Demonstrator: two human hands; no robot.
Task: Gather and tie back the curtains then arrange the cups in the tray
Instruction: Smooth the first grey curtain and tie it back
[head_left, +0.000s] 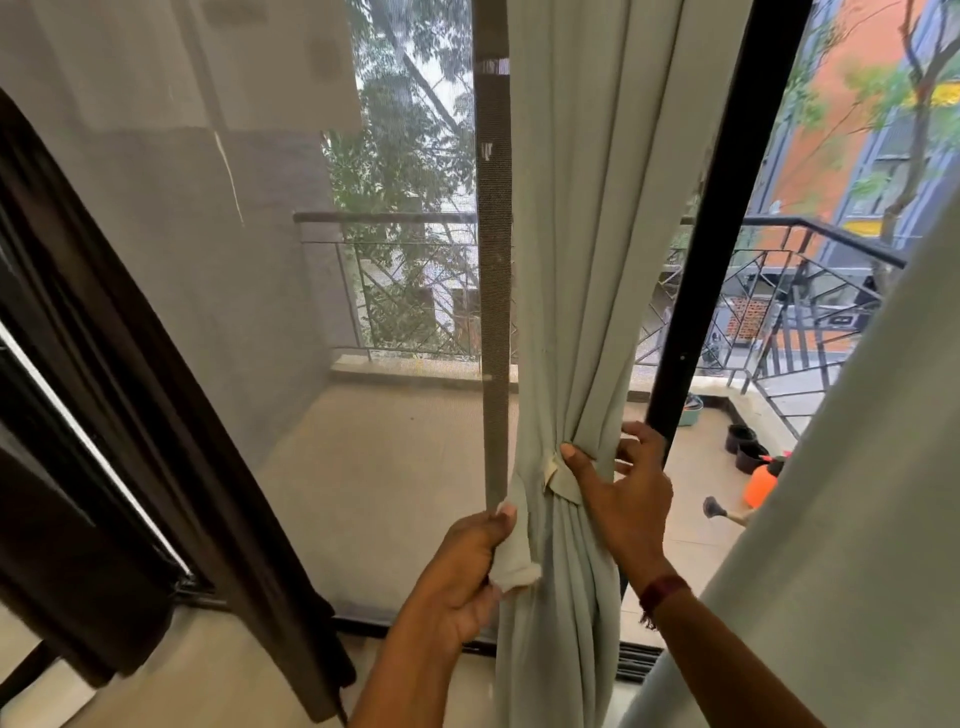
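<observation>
A pale green curtain (587, 234) hangs in the middle of the view, gathered into a bunch at waist height. A matching fabric tie-back band (563, 480) wraps around the bunch. My left hand (467, 566) grips the loose end of the tie-back (514, 551), which hangs beside the bunch. My right hand (623, 488) rests on the band's right side, thumb pressing on the band and fingers spread around the gathered cloth. No cups or tray are in view.
A second pale green curtain (857, 493) fills the right edge. A dark brown curtain (130, 415) hangs at the left. A mesh screen door frame (493, 291) and a black door frame (727, 208) stand behind the curtain. Pots and an orange sprayer (761, 480) sit on the balcony.
</observation>
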